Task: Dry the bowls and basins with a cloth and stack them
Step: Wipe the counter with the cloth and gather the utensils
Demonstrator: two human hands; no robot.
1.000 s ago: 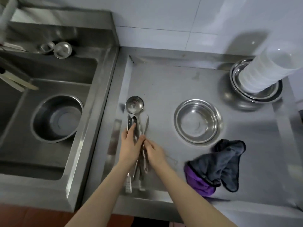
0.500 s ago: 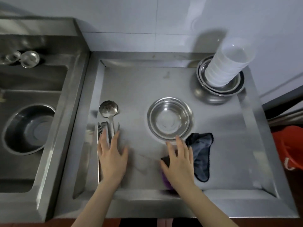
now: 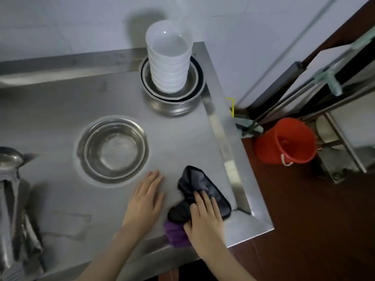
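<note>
The left hand [image 3: 145,201] lies flat on the steel surface [image 3: 60,110], fingers straight and close together, just left of the cloth [image 3: 203,183]. The right hand [image 3: 205,217] rests on top of this dark grey and purple cloth with its fingers spread, near the surface's front right corner. A single steel basin [image 3: 113,147] sits upright just beyond the left hand. At the back, a stack of white bowls [image 3: 168,57] stands inside nested steel basins [image 3: 195,86]. A ladle [image 3: 10,157] shows at the left edge, and a red bucket [image 3: 286,140] stands on the floor to the right.
</note>
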